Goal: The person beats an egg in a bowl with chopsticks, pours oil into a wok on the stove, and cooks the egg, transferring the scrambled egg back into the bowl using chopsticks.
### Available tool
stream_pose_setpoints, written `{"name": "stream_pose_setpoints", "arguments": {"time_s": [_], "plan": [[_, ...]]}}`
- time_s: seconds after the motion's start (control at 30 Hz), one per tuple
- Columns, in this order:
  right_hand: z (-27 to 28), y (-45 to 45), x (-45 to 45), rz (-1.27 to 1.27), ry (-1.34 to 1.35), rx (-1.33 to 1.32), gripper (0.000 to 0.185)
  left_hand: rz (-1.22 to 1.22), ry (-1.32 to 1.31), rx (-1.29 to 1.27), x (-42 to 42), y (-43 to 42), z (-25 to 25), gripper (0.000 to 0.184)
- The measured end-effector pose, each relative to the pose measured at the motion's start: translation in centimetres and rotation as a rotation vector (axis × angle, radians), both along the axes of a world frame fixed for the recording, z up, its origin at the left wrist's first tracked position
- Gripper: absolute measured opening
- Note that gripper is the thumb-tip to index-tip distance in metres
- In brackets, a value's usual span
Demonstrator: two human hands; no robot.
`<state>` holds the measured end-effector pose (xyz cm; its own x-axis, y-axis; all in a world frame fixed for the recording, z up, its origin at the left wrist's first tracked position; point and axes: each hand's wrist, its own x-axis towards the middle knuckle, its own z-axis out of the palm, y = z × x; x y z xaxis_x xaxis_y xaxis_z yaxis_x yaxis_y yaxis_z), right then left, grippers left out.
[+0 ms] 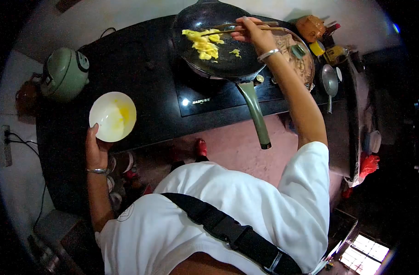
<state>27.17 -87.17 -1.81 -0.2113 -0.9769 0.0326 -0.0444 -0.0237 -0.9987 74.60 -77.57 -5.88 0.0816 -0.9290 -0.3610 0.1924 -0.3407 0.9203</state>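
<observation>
**Egg [204,46] in wok [225,66]: turn it gently**

R hand [255,35] gripping chopsticks [228,31], tips at main clump, wok's L side; small bits [236,53] lie apart, nr ctr. L hand [97,149] gripping bowl [105,114] by rim, over worktop [143,68], well apart from wok. Prob. best: short, light turns; sweep strays in w/ rest. Wok handle [256,117] unheld, so don't shove hard.

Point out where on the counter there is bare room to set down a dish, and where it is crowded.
The widest bare-looking patch of counter lies between the rice cooker and the wok, beyond the bowl in the left hand, though the dark surface hides detail. Right of the wok is crowded, with the ladle, yellow lid and orange pot.
</observation>
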Motion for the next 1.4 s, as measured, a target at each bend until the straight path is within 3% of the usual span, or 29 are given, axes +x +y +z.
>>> {"name": "stream_pose_setpoints", "arguments": {"time_s": [0.13, 0.23, 0.27, 0.33, 0.4, 0.53, 0.73, 0.77, 0.83, 0.87, 1.0, 1.23, 1.4], "plan": [[-1.6, 0.0, 1.0, 0.071, -0.001, 0.123, 0.026, 0.007, 0.028, -0.002, -0.8, 0.2, 0.9, 0.046], [-1.8, 0.2, -1.6, -0.069, 0.391, 0.151, 0.028, 0.004, 0.027, 0.021, -0.5, 0.1, 0.5, 0.047], [-1.2, 1.1, -1.7, -0.16, 0.36, 0.11, 0.029, -0.015, 0.02, 0.003, -0.5, 0.1, 0.5, 0.048], [-2.1, 1.3, -5.2, -0.17, 0.701, -0.106, 0.029, -0.05, 0.007, -0.034, -0.6, -0.1, 0.7, 0.049], [3.5, 4.4, -4.1, -0.172, 0.554, -0.055, 0.029, -0.056, -0.023, -0.046, -2.8, -1.6, 3.3, 0.05], [6.4, 7.4, -3.8, -0.188, 0.334, -0.043, 0.036, -0.153, 0.001, -0.125, -6.0, -5.1, 5.4, 0.053], [9.7, 11.9, -0.6, -0.122, 0.037, -0.345, 0.032, -0.276, -0.197, -0.38, -13.5, -10.0, 8.3, 0.057], [10.1, 12.6, 0.0, -0.096, 0.082, -0.371, 0.033, -0.299, -0.284, -0.387, -14.9, -10.3, 9.0, 0.056], [10.2, 12.9, 1.5, -0.053, 0.135, -0.403, 0.035, -0.353, -0.379, -0.442, -17.2, -11.2, 9.9, 0.054], [10.3, 12.7, 2.8, -0.144, 0.088, -0.414, 0.033, -0.384, -0.389, -0.493, -18.4, -11.5, 10.2, 0.053], [8.7, 10.1, 4.2, -0.083, -0.113, -0.494, 0.025, -0.488, -0.539, -0.669, -22.3, -13.1, 10.8, 0.05], [5.6, 8.9, 1.2, -0.185, -0.05, -0.476, 0.024, -0.556, -0.576, -0.967, -27.5, -14.0, 11.1, 0.047], [6.0, 8.5, 0.4, -0.179, 0.009, -0.508, 0.025, -0.628, -0.768, -0.925, -29.4, -14.4, 11.6, 0.047]]}}
